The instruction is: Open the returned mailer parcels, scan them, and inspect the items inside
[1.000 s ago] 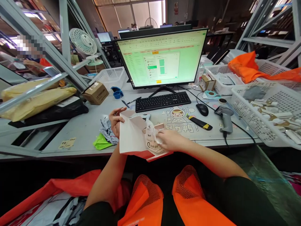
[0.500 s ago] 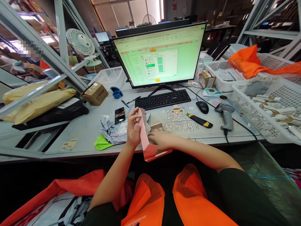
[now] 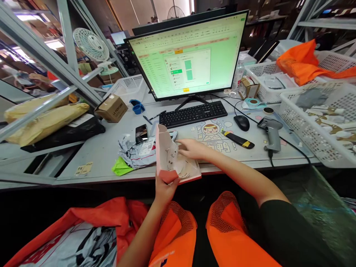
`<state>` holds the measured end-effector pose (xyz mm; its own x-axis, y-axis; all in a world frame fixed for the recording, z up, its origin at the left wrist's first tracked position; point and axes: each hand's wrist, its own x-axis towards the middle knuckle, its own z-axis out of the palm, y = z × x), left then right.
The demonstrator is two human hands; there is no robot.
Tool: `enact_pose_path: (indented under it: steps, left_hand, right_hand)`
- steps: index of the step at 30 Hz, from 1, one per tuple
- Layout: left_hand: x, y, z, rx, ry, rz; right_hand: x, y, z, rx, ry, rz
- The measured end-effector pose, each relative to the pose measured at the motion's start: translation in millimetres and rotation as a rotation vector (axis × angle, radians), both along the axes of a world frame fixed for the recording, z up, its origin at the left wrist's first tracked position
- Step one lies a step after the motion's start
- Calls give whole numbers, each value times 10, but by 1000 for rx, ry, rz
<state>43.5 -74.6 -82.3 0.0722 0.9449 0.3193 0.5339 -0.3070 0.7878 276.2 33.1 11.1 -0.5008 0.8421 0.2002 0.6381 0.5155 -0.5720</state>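
Note:
My left hand (image 3: 165,190) grips the near end of a pink cardboard box (image 3: 159,152) from below, its thumb over the edge. The box stands opened over the desk's front edge, its white inside facing right and its flap (image 3: 194,173) spread out. In it sits a clear plastic bag (image 3: 172,154) with small dark marks; what the bag contains is too small to tell. My right hand (image 3: 191,149) reaches in from the right, fingers bent and closed at the bag's edge. Behind the box lies a crumpled grey mailing bag (image 3: 139,157) with a label.
A phone (image 3: 141,133), keyboard (image 3: 194,114), mouse (image 3: 241,122), yellow-black utility knife (image 3: 239,140) and barcode scanner (image 3: 272,133) lie around the desk. The monitor (image 3: 189,63) stands behind. White baskets (image 3: 314,129) line the right; a brown carton (image 3: 111,108) is at the left.
My left hand has moved from the box's far side down to its near end. The box has turned, so its inside and the bag now show. My right hand has risen slightly.

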Motion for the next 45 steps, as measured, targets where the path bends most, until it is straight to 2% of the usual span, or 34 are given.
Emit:
enact_pose_path:
  steps: [2, 4, 11, 17, 21, 25, 28, 31, 36, 39, 42, 45]
  left_hand:
    - [4, 33, -39, 17, -88, 170]
    - [-31, 71, -48, 21, -107, 222]
    - [-175, 181, -48, 30, -50, 143]
    - [-197, 190, -118, 74, -32, 80]
    - [-219, 187, -178, 77, -44, 76]
    - [-206, 199, -161, 85, -52, 54]
    - [-175, 203, -112, 85, -65, 14]
    - [-136, 211, -78, 75, -112, 5]
    - [-49, 224, -59, 62, -187, 65]
    - [0, 217, -18, 49, -239, 100]
    - [22, 237, 62, 47, -258, 118]
    - [14, 320, 157, 34, -275, 117]
  right_hand:
    - [-189, 91, 80, -25, -133, 7]
    - [-312, 105, 112, 7, -202, 10]
    - [-503, 12, -3, 162, -252, 255]
    - [-646, 3, 27, -57, -347, 395]
    - [-636, -6, 11, 12, -349, 266]
    - [-412, -20, 35, 96, -299, 116]
    - [-139, -125, 88, 36, -248, 156]
    - [14, -252, 112, -79, -328, 237]
    - [-159, -309, 93, -6, -501, 132]
    - [-189, -291, 149, 64, -539, 87]
    - [24, -225, 280, 77, -376, -47]
    - [322, -43, 364, 73, 79, -253]
